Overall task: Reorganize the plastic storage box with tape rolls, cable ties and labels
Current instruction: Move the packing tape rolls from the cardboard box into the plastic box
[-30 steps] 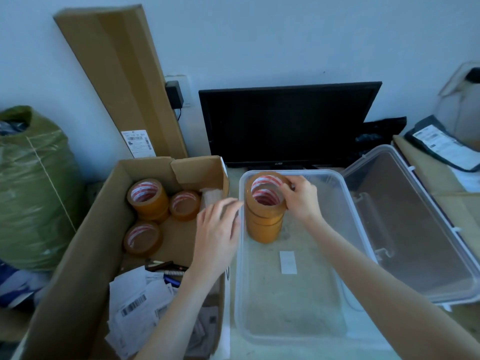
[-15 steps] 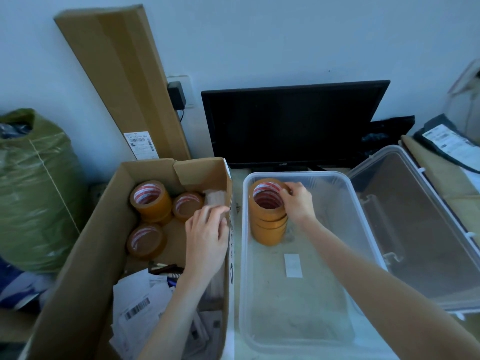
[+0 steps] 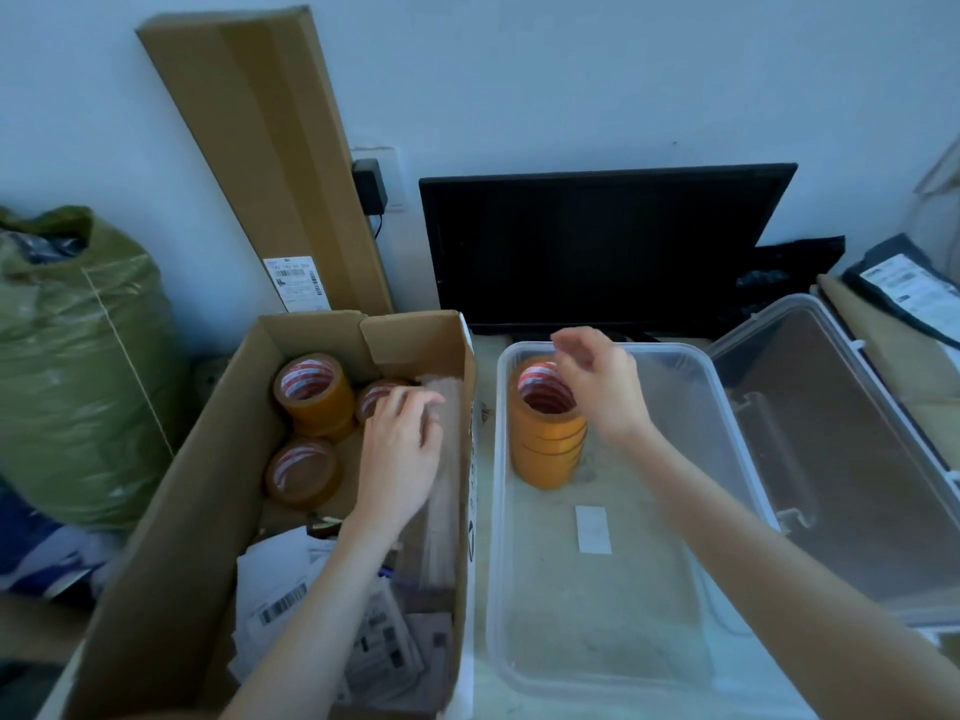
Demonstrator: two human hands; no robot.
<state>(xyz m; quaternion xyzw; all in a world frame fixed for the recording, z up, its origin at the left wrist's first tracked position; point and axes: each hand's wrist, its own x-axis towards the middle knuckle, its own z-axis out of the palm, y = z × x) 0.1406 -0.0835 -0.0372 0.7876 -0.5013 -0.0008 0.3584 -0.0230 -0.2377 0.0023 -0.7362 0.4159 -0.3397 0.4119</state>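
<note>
Nearest, shipping labels [image 3: 291,600] lie loose in the near end of the cardboard box [image 3: 171,553]. The left hand [image 3: 402,449] reaches down into that box with fingers spread and curled, fingertips at a tape roll [image 3: 375,394] in the far right corner; whether it grips the roll cannot be told. Two more brown tape rolls stand core-up to its left, one near [image 3: 303,472], one stacked further back [image 3: 313,394].

Just right of the box, the clear plastic storage box [image 3: 597,672] runs lengthwise away from the viewer; its floor is bare but for a small white label [image 3: 592,529]. In its far left corner a stack of orange tape rolls [image 3: 545,444] stands upright, holes facing up. The right hand [image 3: 597,381] hovers over the stack, fingers loosely apart, holding nothing. The lid [image 3: 857,459] lies to the right, a black monitor [image 3: 597,241] behind.
</note>
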